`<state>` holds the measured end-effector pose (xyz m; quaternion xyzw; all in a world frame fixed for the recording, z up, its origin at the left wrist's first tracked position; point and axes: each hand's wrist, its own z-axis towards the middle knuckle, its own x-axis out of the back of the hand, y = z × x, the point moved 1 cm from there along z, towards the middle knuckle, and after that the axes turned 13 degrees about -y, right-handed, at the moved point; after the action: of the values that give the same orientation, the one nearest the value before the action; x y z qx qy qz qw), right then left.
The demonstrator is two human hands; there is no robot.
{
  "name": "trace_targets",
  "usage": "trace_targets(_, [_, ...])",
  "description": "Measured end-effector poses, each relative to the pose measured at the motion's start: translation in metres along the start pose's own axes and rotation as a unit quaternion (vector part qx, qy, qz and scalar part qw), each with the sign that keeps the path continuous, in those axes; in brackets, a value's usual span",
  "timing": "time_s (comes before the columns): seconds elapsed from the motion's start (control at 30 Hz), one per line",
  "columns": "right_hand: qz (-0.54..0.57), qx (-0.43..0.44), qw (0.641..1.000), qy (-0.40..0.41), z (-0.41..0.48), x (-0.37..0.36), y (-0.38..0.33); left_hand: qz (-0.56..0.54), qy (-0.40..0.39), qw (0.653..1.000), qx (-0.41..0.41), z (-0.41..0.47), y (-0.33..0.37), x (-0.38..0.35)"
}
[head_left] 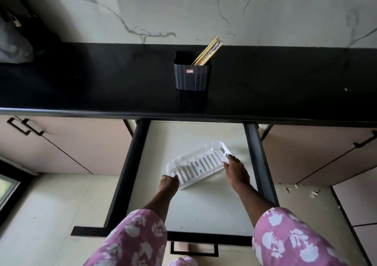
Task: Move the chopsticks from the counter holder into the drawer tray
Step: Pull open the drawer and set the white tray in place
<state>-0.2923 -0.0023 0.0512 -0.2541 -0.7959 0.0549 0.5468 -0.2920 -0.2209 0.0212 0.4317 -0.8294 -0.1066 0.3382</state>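
Several wooden chopsticks (208,51) lean to the right inside a dark ribbed holder (192,76) standing on the black counter (102,86). Below it a drawer (204,210) is pulled out. A white slotted tray (199,164) lies tilted in the drawer, its right end raised. My left hand (169,184) grips the tray's near left corner. My right hand (236,171) holds its right end. Both hands are well below and in front of the holder.
The drawer has dark side rails (258,153) and a black front handle (193,249). Closed beige cabinet doors with black handles (26,127) flank it. A grey bag (12,43) sits at the counter's far left. Debris litters the floor (302,192) at right.
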Motion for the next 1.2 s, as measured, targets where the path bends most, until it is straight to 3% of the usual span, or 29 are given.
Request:
trace_targets(0.13, [0.062,-0.073,0.995,0.0,0.052,0.009,-0.006,0.017,0.02,0.998,-0.056,0.024,0.008,0.0])
trace_targets(0.47, [0.172,-0.175,0.969,0.006,0.09,-0.01,-0.005,0.021,0.045,0.995,-0.081,0.065,0.012,0.015])
trace_targets(0.73, [0.173,-0.205,0.963,0.029,0.057,-0.026,0.008,0.014,0.033,0.995,-0.091,0.068,0.01,0.013])
trace_targets(0.93, [0.161,-0.183,0.97,0.0,0.046,-0.02,0.011,0.032,0.025,0.995,-0.093,0.056,0.007,0.018])
trace_targets(1.07, [0.119,-0.15,0.98,0.056,0.051,0.01,0.006,0.037,0.141,0.982,-0.118,0.045,0.026,0.045])
trace_targets(1.2, [0.084,-0.082,0.985,0.128,0.068,0.061,-0.012,0.03,0.247,0.939,-0.235,0.043,0.065,0.088])
